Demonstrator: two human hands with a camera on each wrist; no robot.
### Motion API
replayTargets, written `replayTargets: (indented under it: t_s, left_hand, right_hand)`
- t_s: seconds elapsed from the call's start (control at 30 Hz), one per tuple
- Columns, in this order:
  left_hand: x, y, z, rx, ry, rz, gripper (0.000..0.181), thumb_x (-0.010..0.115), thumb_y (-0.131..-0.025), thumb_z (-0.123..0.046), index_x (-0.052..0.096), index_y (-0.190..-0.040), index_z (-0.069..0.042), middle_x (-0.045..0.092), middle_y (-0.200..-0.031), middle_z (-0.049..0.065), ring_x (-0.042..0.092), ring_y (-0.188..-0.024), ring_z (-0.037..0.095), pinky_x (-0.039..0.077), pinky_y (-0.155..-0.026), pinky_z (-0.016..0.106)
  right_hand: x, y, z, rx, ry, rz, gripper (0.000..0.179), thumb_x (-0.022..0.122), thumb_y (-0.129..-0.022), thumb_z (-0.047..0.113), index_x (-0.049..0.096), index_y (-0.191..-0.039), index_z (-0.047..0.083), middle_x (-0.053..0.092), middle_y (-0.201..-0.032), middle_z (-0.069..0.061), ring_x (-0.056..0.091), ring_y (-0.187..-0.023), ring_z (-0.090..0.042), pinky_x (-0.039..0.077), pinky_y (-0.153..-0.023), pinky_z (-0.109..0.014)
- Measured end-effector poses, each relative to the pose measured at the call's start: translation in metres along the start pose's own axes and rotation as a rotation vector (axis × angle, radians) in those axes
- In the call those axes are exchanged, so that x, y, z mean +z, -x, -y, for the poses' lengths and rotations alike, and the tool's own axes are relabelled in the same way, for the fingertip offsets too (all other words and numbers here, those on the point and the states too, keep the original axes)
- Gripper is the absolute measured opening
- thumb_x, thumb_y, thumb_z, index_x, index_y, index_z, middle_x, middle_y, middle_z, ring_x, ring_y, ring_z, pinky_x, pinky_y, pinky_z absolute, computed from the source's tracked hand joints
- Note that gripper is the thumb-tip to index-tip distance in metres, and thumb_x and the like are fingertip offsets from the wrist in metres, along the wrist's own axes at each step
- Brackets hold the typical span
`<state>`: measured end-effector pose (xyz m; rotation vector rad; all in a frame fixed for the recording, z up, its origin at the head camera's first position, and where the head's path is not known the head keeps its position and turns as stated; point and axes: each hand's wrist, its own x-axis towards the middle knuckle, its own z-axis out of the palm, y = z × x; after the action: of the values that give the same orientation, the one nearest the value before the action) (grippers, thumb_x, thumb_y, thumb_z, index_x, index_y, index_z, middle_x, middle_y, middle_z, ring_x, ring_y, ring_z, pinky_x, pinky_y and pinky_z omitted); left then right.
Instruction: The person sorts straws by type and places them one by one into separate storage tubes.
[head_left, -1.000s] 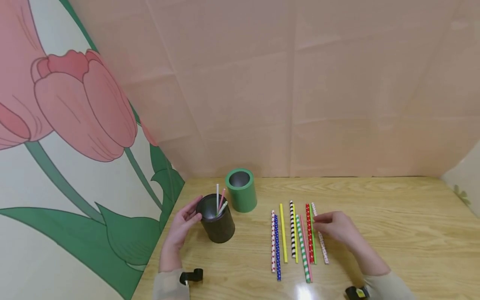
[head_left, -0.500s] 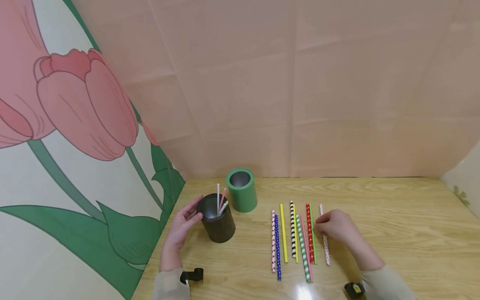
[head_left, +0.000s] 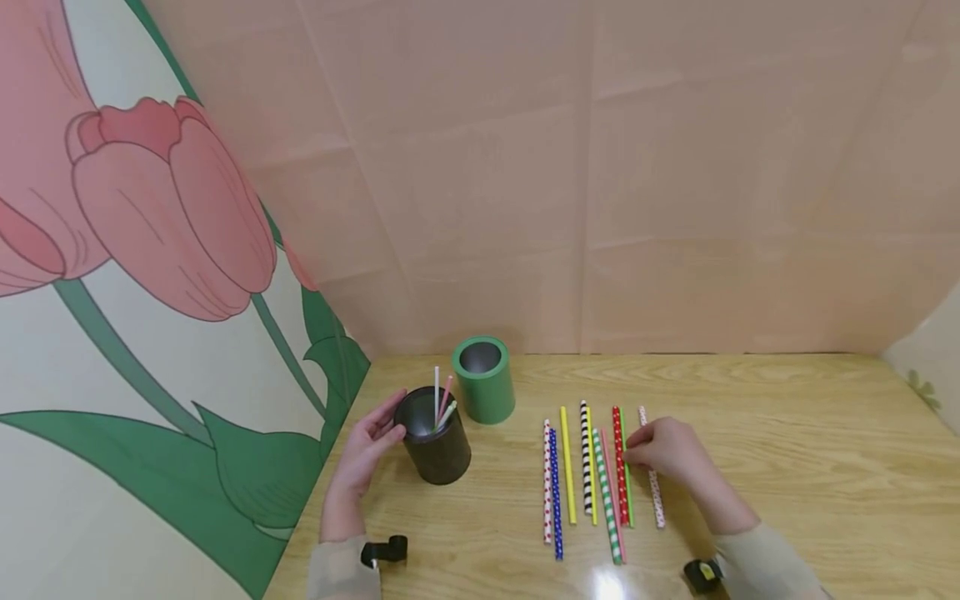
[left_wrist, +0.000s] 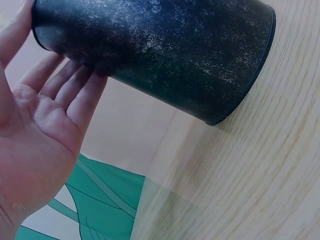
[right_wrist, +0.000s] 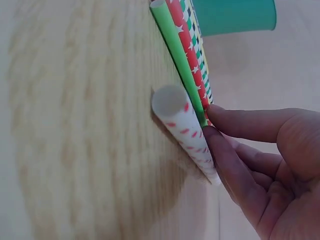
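In the head view my left hand (head_left: 366, 450) holds the left side of a black cylindrical cup (head_left: 442, 454), thumb and fingers at its rim. Straws, one of them a white straw (head_left: 437, 393), stand in this cup. My right hand (head_left: 667, 450) has its thumb and index fingertip at a plain green straw (head_left: 628, 496). The right wrist view shows them pinching that green straw (right_wrist: 177, 50), beside a red straw with white stars (right_wrist: 190, 50). A white straw with red marks (right_wrist: 187, 132) lies close to the index finger, apart from the row.
A green cup (head_left: 486, 396) stands behind the black one. Several paper straws lie in a row on the wooden table (head_left: 810, 450), among them a blue straw (head_left: 556, 500) and a yellow straw (head_left: 567, 467). A pink-brown backdrop (head_left: 480, 183) closes off the rear.
The white straw with red marks has shifted right, away from the row, and my right hand has let it go. That hand's fingertips moved slightly left to the green straw. The left hand stays put.
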<state>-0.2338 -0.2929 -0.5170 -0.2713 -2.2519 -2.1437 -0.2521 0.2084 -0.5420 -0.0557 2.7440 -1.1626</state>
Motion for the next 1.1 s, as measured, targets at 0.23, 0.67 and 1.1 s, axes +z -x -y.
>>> replayTargets:
  t_s: [0.23,0.67,1.1]
  left_hand:
    - [0.0013,0.0,-0.0008,0.003,0.002,-0.006,0.062,0.068,-0.103,0.0,0.046,-0.16,0.002,0.043,-0.165,0.02,0.055,-0.135,0.001,0.049,-0.105,0.022]
    - [0.0005,0.0002,0.0021,0.015,0.015,-0.01,0.061,0.067,-0.102,0.002,0.046,-0.16,0.003,0.044,-0.164,0.021,0.056,-0.134,0.001,0.05,-0.104,0.022]
    - [-0.0011,-0.0009,0.0056,0.023,0.006,0.0,0.061,0.068,-0.103,0.0,0.047,-0.16,0.002,0.044,-0.164,0.022,0.057,-0.134,0.002,0.051,-0.103,0.023]
  right_hand:
    - [0.0001,0.0015,0.0009,0.04,-0.011,0.007,0.031,0.092,-0.082,0.019,0.078,-0.1,-0.001,0.074,-0.088,-0.005,0.066,-0.078,-0.02,0.056,-0.069,-0.034]
    - [0.0034,0.0027,0.0041,0.061,0.019,0.01,0.027,0.09,-0.085,0.023,0.077,-0.093,0.001,0.071,-0.084,-0.005,0.065,-0.075,-0.02,0.054,-0.066,-0.033]
    - [0.0099,-0.0023,0.0025,0.069,0.007,-0.004,0.024,0.089,-0.086,0.023,0.075,-0.084,0.003,0.069,-0.073,-0.005,0.063,-0.064,-0.019,0.053,-0.059,-0.032]
